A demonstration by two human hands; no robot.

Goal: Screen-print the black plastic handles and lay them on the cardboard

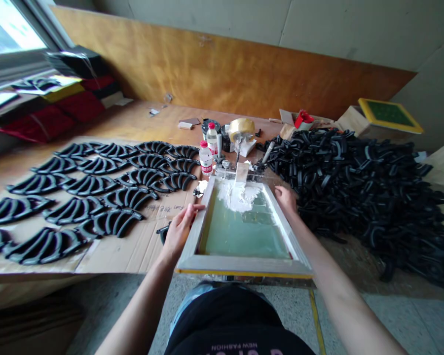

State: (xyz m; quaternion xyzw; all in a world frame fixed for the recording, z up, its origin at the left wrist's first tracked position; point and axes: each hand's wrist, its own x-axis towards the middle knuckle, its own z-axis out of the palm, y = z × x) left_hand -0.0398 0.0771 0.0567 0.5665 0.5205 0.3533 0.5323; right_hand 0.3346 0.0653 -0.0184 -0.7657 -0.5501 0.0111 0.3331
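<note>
Gripping a wooden screen frame (244,266) by its two long rails, the person is standing at the near edge of the workbench (140,123) in the head view, the only one here. The left hand (181,227) is closing over the left rail with the thumb lying on top, and the right hand (285,199) is clasping the right rail further up. The frame is lying flat in front of the body, its far end meeting a metal clamp beside two small bottles (206,158). White ink (239,195) is pooling at the far end of the green mesh (244,231), where a squeegee (241,173) is standing. The frame is looking stiff and fairly light, while the taut mesh is likely fragile and the wet ink is liable to smear, so the bare side rails are seeming the safest hold. Curved black parts (96,197) are lying in rows on cardboard (133,246) to the left, and a loose heap of them (355,177) is spreading to the right. Upside-down lettering on the shirt (240,346) is reading "NEW FASHION"; the red bottle labels and the handwriting on the cardboard are proving too small to read.
</note>
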